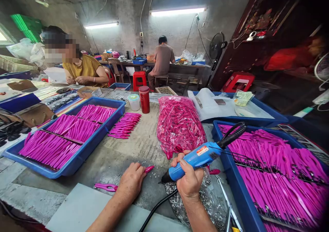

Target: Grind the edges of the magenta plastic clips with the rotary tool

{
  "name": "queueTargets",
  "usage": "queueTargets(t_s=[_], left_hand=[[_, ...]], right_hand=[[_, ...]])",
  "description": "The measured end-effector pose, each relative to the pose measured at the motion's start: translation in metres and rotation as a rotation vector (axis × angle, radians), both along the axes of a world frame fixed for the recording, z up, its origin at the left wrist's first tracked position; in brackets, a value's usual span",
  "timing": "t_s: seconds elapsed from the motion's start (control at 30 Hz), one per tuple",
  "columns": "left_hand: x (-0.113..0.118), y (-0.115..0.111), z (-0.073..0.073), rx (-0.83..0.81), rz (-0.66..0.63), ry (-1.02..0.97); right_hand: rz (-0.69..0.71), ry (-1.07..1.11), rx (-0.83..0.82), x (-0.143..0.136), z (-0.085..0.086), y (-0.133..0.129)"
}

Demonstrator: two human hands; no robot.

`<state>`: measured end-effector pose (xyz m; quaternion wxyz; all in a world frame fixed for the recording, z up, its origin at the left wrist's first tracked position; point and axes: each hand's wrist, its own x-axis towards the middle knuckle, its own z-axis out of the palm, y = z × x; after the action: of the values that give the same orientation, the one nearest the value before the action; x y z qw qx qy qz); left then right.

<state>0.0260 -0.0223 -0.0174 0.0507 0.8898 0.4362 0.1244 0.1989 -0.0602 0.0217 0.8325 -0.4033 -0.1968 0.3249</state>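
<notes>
Blue screwdriver (197,160) — magenta parts (64,136) — blue trays (77,161).

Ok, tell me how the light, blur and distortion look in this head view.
Head view: two ceiling tube lights glare white; the right side by the dark cabinet falls into shadow; edges bow and smear, stretching the right blue tray; hands and blue power tool stay sharp.

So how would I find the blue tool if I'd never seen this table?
Start at the big clear bag of pink parts mid-table. Just below it, the right hand holds a blue plastic electric screwdriver. It is the only blue thing with a black cord and dark tip.
</notes>
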Motion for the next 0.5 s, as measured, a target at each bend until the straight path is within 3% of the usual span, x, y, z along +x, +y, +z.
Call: queueTargets(t_s=[0.5], left_hand=[[0.013,0.002,0.021,-0.169,0.053,0.197]], right_hand=[[0.007,0.043,-0.032,0.001,0.001,-0.001]])
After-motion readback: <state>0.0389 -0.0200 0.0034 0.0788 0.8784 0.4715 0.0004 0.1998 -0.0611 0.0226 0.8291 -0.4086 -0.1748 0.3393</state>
